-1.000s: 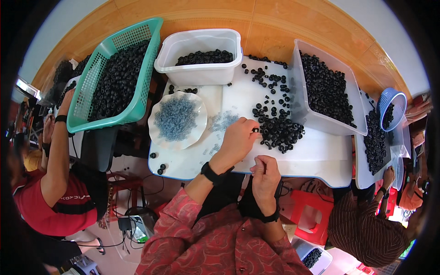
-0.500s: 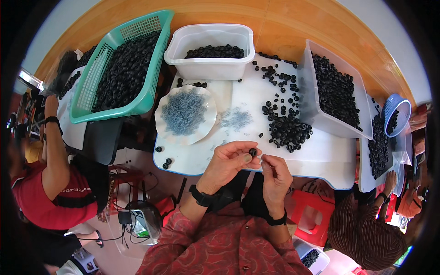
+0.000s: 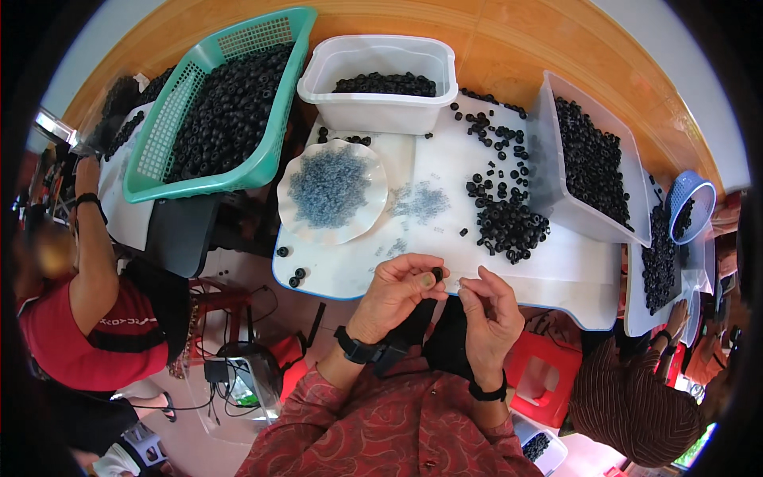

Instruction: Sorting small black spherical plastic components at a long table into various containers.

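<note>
My left hand [image 3: 397,298] is closed, pinching a small round black part [image 3: 437,273] between thumb and fingertips over the table's front edge. My right hand [image 3: 490,318] is just right of it, thumb and index finger drawn together; whatever is in that pinch is too small to make out. The two hands are slightly apart. Beyond them, a scalloped white plate [image 3: 288,213] holds a heap of small translucent bluish rings [image 3: 327,187]. More rings lie scattered [image 3: 420,203] on the white table beside it. A pile of loose black parts [image 3: 513,230] is to the right.
A green basket [image 3: 270,163] and a white tub [image 3: 373,118], both with black parts, stand at the back. At right are a translucent bin [image 3: 584,213] of the same parts and a blue basket [image 3: 685,184]. People work on both sides; a red stool [image 3: 524,358] is below.
My right hand has shifted right and slightly down, widening the gap between my hands. The left still holds the black part. The whole view has shifted a little.
</note>
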A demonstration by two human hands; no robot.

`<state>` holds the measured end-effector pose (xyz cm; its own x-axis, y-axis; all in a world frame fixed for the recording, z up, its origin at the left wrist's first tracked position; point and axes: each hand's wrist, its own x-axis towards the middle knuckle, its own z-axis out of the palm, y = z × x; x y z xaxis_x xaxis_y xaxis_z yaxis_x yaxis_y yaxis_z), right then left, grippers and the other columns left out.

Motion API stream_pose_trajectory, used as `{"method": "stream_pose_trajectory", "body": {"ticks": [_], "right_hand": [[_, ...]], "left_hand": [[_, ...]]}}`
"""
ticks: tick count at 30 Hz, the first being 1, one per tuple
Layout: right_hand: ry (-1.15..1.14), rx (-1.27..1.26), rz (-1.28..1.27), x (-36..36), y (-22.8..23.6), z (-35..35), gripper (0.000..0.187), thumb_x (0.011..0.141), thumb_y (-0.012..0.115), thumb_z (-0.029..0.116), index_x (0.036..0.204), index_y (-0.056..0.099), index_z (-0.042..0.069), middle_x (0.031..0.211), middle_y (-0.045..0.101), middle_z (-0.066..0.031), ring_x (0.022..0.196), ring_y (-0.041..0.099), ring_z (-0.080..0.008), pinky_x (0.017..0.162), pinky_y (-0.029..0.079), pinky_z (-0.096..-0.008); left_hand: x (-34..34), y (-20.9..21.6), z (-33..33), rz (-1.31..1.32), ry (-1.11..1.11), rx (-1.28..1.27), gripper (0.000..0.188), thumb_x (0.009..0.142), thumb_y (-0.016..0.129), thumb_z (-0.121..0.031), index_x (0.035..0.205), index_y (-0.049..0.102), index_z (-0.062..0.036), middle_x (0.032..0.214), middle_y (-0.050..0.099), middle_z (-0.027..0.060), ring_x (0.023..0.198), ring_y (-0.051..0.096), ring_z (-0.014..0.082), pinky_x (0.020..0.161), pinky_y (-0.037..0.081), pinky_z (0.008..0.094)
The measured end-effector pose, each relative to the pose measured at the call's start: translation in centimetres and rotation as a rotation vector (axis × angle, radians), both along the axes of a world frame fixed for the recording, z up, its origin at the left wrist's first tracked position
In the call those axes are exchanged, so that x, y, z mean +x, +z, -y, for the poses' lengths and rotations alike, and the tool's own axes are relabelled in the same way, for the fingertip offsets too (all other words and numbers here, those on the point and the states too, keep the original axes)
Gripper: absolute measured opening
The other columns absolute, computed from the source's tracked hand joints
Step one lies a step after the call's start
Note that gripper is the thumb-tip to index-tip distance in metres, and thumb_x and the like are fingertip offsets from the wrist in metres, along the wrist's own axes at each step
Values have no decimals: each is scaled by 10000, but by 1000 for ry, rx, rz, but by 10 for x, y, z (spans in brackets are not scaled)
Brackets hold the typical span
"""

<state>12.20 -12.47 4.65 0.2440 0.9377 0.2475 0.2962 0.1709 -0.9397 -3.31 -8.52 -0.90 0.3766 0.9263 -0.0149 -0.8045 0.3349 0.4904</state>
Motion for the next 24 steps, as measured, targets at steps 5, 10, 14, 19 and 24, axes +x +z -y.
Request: {"method": "stream_pose_trajectory", "body": {"ticks": [5,10,14,19,24], "right_hand": [[75,9,20,-5,4,-1,352,847,684,-59,1188,612,-7,933,729,-100,842,679,-122,761,541,-252],[98,11,52,-8,2,-2,356,854,677,-62,1198,605,-11,939,728,-102,847,683,-123,769,541,-251],[108,19,85,-9,2,-4,354,861,674,-57,1204,598,-12,931,727,-106,836,687,-124,754,541,-246],[127,-4,137,-9,3,-5,383,865,671,-47,1233,568,-15,902,723,-96,719,666,-101,623,525,-230],[156,-30,166,-7,1,-6,429,857,669,-53,1263,534,-16,867,716,-94,620,634,-95,534,499,-231]], "left_hand": [[2,-3,4,-13,6,-51,236,913,617,21,1147,634,27,1058,668,136,926,672,192,837,597,338],[0,-1,6,-49,20,-69,208,919,620,-6,1124,646,20,1073,666,135,925,670,201,823,590,333],[0,-2,5,-102,26,-43,200,920,613,4,1115,653,26,1078,652,129,930,662,201,813,586,323],[-1,0,6,-218,44,-7,195,911,616,27,1098,668,43,1030,641,91,916,656,174,811,588,299],[-4,-2,6,-323,60,89,180,905,630,23,1076,685,35,1015,643,87,908,654,161,797,578,276]]}}
